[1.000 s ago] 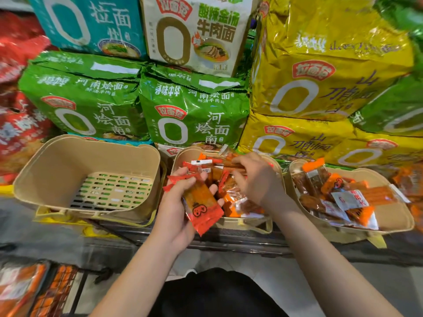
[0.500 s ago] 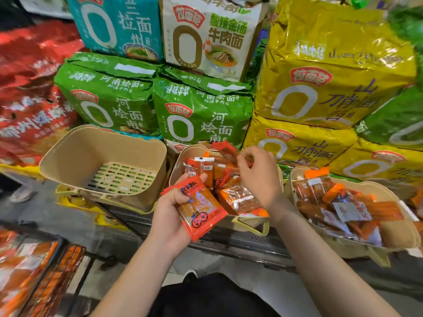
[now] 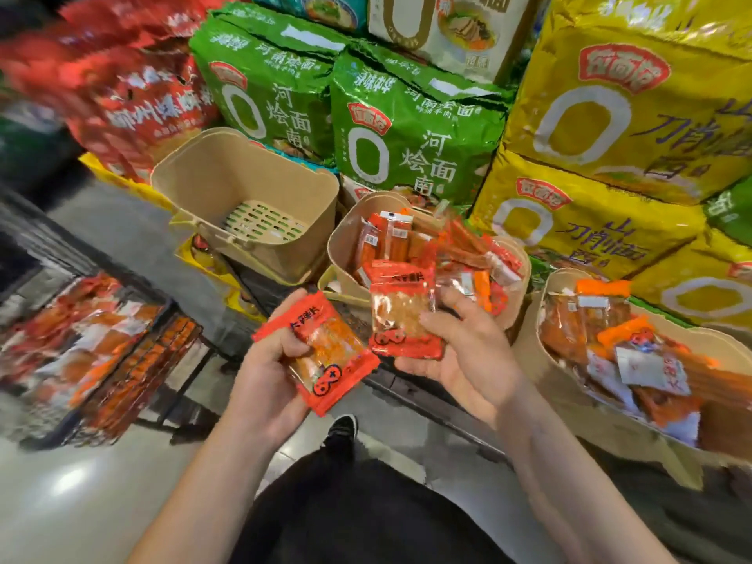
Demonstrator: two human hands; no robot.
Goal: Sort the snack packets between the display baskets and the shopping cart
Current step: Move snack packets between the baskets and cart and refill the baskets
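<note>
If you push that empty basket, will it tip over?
Probably it slides or tips easily. The empty basket looks like thin, light plastic with a slotted bottom and nothing inside to weigh it down. It already sits tilted, partly on yellow bags, so its footing looks shaky.

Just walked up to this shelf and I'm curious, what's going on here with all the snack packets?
A person is sorting small snack packets. The left hand grips one red packet, and the right hand holds a second red packet in front of the middle basket, which is full of similar packets. The left basket holds no packets, the right basket has a mixed pile, and a wire cart with more packets stands at lower left.
</note>
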